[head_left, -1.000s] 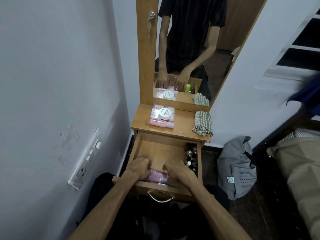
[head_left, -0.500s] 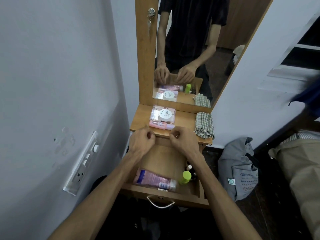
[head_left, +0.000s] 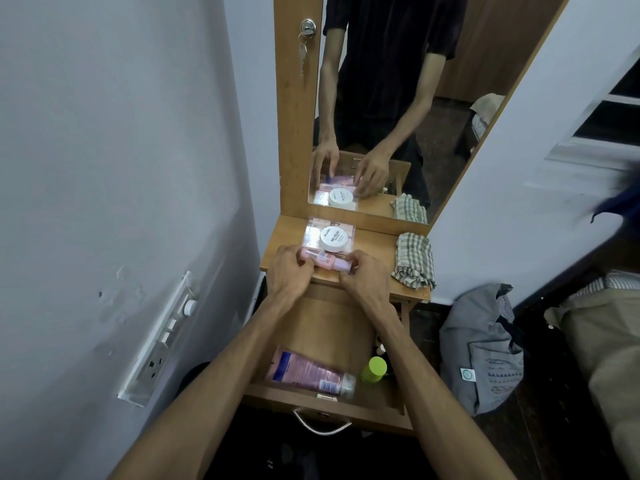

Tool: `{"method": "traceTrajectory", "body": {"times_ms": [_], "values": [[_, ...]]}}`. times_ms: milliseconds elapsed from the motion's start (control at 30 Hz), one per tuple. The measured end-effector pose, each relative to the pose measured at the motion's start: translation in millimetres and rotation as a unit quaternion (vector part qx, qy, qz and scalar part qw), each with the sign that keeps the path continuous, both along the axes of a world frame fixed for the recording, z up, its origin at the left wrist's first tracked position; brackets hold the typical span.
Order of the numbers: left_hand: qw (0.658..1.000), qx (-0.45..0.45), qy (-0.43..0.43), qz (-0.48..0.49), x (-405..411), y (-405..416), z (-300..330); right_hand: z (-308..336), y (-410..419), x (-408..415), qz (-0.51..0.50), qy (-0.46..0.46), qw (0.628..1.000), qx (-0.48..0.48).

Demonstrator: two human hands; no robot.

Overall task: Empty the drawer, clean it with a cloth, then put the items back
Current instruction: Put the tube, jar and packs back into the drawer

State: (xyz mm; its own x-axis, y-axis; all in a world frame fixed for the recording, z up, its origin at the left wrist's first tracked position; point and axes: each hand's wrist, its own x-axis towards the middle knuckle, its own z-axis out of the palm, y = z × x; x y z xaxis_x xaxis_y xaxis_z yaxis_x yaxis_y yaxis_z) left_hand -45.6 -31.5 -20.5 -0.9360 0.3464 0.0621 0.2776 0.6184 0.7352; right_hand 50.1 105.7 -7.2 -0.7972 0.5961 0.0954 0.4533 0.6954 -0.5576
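Both hands, the left hand (head_left: 289,271) and right hand (head_left: 363,277), grip a pink bottle (head_left: 323,262) lying on the table (head_left: 375,249). Below, the open drawer (head_left: 329,327) holds a pink tube (head_left: 308,372); a checked cloth (head_left: 414,259) lies at the table's right.

Tall mirror (head_left: 408,109) in a wooden frame, a key (head_left: 303,57) hanging from its lock. Left of the mirror: white switchboard (head_left: 162,337) on the wall. Right of it, on the floor: a grey bag (head_left: 485,348).
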Motion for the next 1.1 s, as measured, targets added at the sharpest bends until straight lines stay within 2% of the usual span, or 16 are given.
{"method": "traceTrajectory", "body": {"times_ms": [267,567,700,800,933,1100], "values": [[0.997,0.067,-0.019,0.039,11.5,-11.5,0.7,1.2,4.0,17.5,0.061,0.015,0.998,-0.024],[0.998,0.046,-0.024,-0.019,39.3,-50.6,-2.4,1.9,-14.9,57.4,0.149,-0.035,0.987,-0.038],[0.996,-0.017,-0.041,-0.080,48.3,-70.3,-12.6,-3.8,-32.8,72.4,0.167,-0.119,0.977,-0.052],[0.981,-0.102,-0.062,-0.152,54.1,-83.9,-20.3,-16.6,-47.0,78.4,0.170,-0.163,0.970,-0.060],[0.952,-0.224,0.002,-0.210,55.2,-92.0,-29.2,-29.8,-62.5,79.4,0.160,-0.196,0.967,-0.032],[0.907,-0.321,0.091,-0.257,59.1,-89.2,-33.7,-41.1,-66.5,75.5,0.147,-0.204,0.967,-0.026]]}}
